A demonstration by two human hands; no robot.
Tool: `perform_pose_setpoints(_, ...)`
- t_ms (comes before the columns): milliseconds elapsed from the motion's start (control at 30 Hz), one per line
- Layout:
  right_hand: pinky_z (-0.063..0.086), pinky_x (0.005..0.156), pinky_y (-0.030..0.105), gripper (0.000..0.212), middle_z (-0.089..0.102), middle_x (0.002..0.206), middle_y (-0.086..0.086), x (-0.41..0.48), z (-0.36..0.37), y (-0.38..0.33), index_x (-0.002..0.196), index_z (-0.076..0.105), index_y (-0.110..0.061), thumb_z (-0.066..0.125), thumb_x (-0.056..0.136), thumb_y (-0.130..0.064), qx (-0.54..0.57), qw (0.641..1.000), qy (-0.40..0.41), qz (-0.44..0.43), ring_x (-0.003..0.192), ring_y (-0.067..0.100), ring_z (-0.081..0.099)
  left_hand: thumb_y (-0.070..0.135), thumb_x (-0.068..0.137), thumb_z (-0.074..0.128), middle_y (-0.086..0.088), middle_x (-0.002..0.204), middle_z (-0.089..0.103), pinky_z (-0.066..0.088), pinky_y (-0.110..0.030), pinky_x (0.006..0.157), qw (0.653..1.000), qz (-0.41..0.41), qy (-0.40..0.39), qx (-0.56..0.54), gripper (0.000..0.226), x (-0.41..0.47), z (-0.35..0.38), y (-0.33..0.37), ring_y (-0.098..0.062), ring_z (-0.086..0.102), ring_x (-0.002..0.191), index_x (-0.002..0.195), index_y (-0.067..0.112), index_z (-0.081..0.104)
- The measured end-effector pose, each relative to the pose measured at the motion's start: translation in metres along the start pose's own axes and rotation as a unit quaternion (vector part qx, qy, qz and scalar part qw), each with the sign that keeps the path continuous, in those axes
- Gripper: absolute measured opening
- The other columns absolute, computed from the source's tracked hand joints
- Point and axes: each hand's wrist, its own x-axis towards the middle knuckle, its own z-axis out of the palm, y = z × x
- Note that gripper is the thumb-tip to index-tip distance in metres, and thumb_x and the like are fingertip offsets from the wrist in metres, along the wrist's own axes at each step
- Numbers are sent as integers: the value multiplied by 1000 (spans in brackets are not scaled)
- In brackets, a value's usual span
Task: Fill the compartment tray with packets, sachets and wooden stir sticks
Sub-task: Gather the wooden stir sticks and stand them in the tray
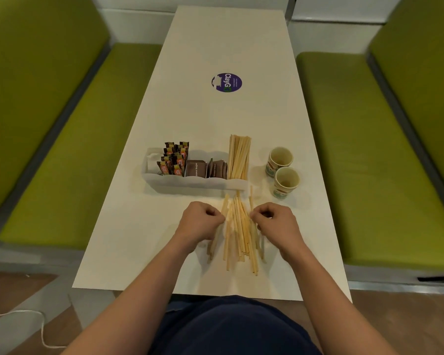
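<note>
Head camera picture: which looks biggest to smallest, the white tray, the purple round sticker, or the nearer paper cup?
1. White compartment tray: clearly largest.
2 and 3. Purple round sticker and nearer patterned paper cup look alike; the sticker lies farther away, so no ranking.

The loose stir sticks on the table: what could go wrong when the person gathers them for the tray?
The loose stir sticks fan out unevenly between the left hand and right hand; outer ones may slip out when lifted.
The tray already holds standing sticks rising well above its rim; adding more may tip some out.
The paper cups beside the tray could be knocked.
</note>
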Motion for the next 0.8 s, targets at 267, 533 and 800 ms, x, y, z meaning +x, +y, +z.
perform_pose_setpoints(267,63,78,35,8,73,81,-7,-6,-14,-7,90,72,-25,67,97,-21,109,992,31,-58,77,12,69,9,89,69,-1,73,64,52,-23,53,985,139,43,-94,7,2,-29,63,-6,57,61,84,9,74)
perform_pose_setpoints(533,60,85,48,8,73,87,-3,14,-20,-27,91,70,-27,68,97,-23,160,977,75,-118,81,17,69,23,88,72,8,81,72,54,-26,66,960,233,143,-66,5,68,-10,122,-7,64,68,86,19,74)
perform_pose_setpoints(800,61,84,45,4,73,84,-8,57,-18,-75,94,70,-28,67,96,-29,151,962,133,-187,85,13,71,20,86,69,6,82,72,57,-30,71,970,179,154,62,10,93,11,89,-12,68,81,92,16,75)
